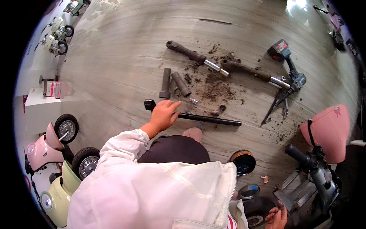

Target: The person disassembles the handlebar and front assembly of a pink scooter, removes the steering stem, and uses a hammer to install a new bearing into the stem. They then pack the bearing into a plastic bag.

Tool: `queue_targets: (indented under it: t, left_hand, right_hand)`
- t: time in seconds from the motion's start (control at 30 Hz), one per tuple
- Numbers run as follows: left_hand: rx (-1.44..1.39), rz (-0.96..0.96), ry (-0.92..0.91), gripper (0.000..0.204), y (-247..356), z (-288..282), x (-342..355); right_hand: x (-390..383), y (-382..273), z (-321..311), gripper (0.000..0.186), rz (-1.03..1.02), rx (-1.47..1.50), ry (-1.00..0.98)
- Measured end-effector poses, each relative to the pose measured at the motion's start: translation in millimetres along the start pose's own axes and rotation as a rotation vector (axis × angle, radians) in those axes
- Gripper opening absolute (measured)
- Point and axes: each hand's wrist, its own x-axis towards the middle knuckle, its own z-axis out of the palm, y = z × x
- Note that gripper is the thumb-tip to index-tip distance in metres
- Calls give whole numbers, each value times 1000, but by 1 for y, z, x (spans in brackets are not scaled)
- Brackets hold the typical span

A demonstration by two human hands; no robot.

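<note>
Black, straight, block-ended bar (pixel 209 119) runs partly hidden by the left hand (pixel 162 116); the lower edge crops the right hand (pixel 278 218). Whether either grip is clamped, I cannot tell.

Here's the long black bar (pixel 211 118), straight and slim, running crosswise in front of the person! The left end carries a chunky, boxy black head (pixel 150 104), sitting a little farther out than the plain right end, so the whole length slants. Just past that head, the left hand (pixel 163 115) covers a stretch; how firmly it grips, or whether the bar clears the floor (pixel 126 76), can't be told. Smooth, dark, no visible bend!
</note>
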Motion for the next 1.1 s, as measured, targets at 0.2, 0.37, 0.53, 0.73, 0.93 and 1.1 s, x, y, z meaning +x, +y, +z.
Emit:
queue_targets:
  t: [0.2, 0.37, 0.53, 0.73, 0.93, 1.1]
  left_hand:
    - [81, -474, 274, 30, -68, -22, -69]
    - [-102, -698, 210, 50, -95, 20, -123]
    - [-597, -1010, -65, 71, -97, 50, -84]
    - [-671, -1159, -89, 77, -152, 80, -111]
    - [-465, -1052, -241, 91, -79, 49, -60]
    - [-374, -1108, -180, 92, -125, 100, -80]
  right_hand:
    - [9, 19, -15, 17, 31, -67, 5]
    - [12, 16, -9, 18, 44, -64, -16]
    - [8, 18, -9, 18, 36, -104, 10]
    - [14, 13, -11, 35, 6, -216, 58]
    - [7, 14, -11, 39, -62, -160, -25]
    - [9, 20, -3, 43, 2, -219, -44]
